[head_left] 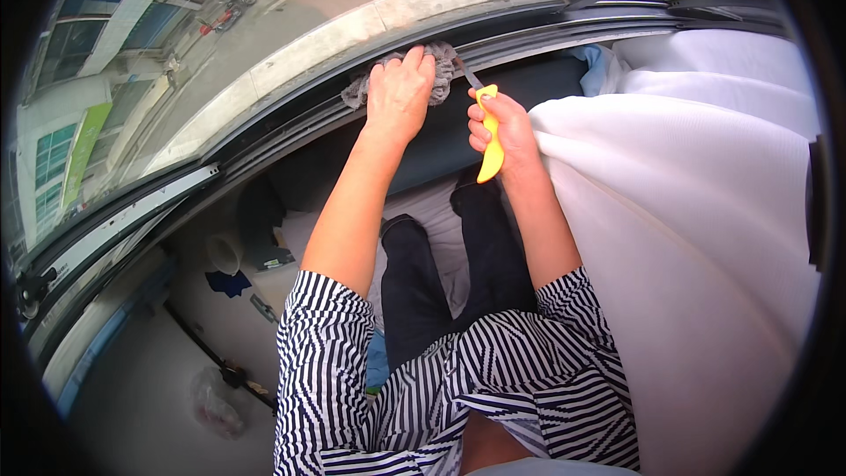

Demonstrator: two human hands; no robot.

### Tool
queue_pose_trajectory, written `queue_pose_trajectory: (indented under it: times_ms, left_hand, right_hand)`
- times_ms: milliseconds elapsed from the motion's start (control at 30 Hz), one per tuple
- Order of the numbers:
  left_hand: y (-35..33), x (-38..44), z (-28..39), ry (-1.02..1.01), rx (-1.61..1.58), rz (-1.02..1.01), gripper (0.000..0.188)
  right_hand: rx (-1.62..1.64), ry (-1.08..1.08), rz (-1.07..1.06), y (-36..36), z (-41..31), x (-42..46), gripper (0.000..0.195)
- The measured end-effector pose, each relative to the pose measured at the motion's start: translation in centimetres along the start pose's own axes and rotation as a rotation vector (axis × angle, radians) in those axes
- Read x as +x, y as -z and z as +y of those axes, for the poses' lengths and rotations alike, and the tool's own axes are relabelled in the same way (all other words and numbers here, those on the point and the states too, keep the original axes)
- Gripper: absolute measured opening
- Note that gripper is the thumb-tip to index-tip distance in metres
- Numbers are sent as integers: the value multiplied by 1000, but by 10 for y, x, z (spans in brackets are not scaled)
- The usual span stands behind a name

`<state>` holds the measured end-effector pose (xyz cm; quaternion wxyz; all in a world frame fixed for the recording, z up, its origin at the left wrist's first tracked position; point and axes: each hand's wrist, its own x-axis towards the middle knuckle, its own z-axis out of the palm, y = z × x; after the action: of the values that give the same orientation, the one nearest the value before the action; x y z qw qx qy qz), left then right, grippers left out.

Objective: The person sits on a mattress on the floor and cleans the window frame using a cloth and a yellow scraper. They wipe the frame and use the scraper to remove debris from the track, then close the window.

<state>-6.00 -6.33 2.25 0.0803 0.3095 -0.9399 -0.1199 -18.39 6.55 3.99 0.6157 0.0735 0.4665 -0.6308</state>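
Bunched under my left hand (401, 89) is a grey, fluffy cloth (441, 69), pressed onto the dark metal track of a sliding window (291, 112). My fingers are curled over the cloth and hide its middle. To the right, my right hand (509, 129) grips a small knife by its yellow plastic handle (490, 158). Its narrow metal blade (468, 73) points up and left to the cloth's right edge. The blade's tip meets the track area beside the cloth; whether it touches the cloth I cannot tell.
A white curtain (674, 211) hangs close along my right arm. Beyond the window lie a pale ledge (317, 53) and a street far below. My legs stand on pale bedding (436, 218), behind a dark padded panel (436, 139). A clear plastic bag (217, 403) lies on the floor at lower left.
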Motion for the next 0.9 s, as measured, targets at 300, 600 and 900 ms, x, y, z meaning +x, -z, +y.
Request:
queue_pose_trajectory:
  times_ms: [300,600,900]
  left_hand:
    - [3,-5,-3,20,9,15,38]
    - [-1,-11,-13,-4,-105,64,45]
    - [-1,-14,-17,-4,-121,121,44]
  right_hand:
    - [-868,137,222,-33,-9,6,16]
    - [-708,398,138,-4,10,11,20]
    - [-187,323,214,-6,20,8,13]
